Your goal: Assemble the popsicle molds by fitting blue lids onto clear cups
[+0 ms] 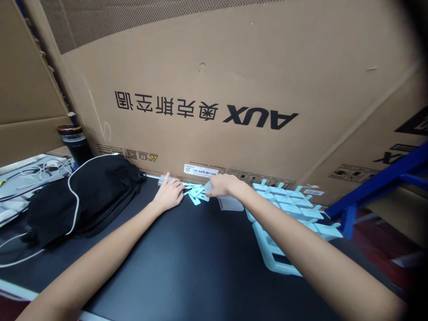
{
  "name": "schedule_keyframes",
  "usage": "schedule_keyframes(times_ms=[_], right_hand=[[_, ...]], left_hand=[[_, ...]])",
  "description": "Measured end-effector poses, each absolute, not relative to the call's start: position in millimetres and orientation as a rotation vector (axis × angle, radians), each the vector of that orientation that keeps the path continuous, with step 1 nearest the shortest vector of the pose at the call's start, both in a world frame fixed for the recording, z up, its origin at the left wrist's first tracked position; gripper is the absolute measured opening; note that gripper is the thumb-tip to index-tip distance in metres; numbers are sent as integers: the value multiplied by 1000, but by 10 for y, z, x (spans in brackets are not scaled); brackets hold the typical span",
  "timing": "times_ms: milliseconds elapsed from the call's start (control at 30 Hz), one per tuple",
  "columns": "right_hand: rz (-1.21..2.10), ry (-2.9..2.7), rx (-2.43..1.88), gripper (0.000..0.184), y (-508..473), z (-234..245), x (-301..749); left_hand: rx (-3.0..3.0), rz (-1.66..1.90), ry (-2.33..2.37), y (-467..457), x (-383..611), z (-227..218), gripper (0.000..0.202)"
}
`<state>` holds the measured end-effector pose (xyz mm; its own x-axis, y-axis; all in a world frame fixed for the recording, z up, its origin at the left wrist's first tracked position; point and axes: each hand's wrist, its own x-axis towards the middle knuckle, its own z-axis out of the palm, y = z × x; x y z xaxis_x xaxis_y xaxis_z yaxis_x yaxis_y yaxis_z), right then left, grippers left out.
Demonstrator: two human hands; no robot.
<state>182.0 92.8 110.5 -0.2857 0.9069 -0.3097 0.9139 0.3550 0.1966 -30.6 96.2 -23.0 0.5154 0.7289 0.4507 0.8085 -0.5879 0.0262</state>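
Note:
At the far edge of the black table, small light blue plastic sticks (196, 192) lie in a loose pile, several with broad flat ends. My left hand (170, 193) rests at the left of this pile, fingers stretched out and touching its edge. A clear plastic piece (162, 180) sticks out behind that hand, partly hidden. My right hand (223, 184), on the pile's other side, is closed on a translucent plastic piece (208, 187) whose full shape is hidden. Just below the right wrist sits a translucent plastic box (232, 204).
A light blue ice pop mold (272, 263) with several handled pieces stands right, partly behind my right forearm. A black bag (83, 196) with a white cable lies left, near a dark cup (78, 145). A large cardboard box (200, 147) walls the back; a blue frame (351, 218) stands right.

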Motion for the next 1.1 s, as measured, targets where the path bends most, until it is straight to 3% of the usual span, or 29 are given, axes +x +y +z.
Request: schedule_keyframes(times_ms=[200, 500, 667, 833, 1100], right_hand=[[7, 2396, 1551, 60, 654, 1237, 2091], [-227, 2352, 1279, 29, 73, 1000, 2359], [-206, 2449, 1319, 30, -39, 801, 2534], [-290, 2616, 1357, 47, -211, 673, 2711], [96, 2510, 1478, 37, -161, 522, 2733]], left_hand=[[-2614, -569, -1174, 964, -309, -206, 19], [-2577, -620, -1193, 903, -216, -175, 26], [-2617, -680, -1309, 762, -19, -157, 42], [-2784, -596, -1292, 760, 48, -191, 48], [-2904, -488, -1277, 785, 42, -188, 44]])
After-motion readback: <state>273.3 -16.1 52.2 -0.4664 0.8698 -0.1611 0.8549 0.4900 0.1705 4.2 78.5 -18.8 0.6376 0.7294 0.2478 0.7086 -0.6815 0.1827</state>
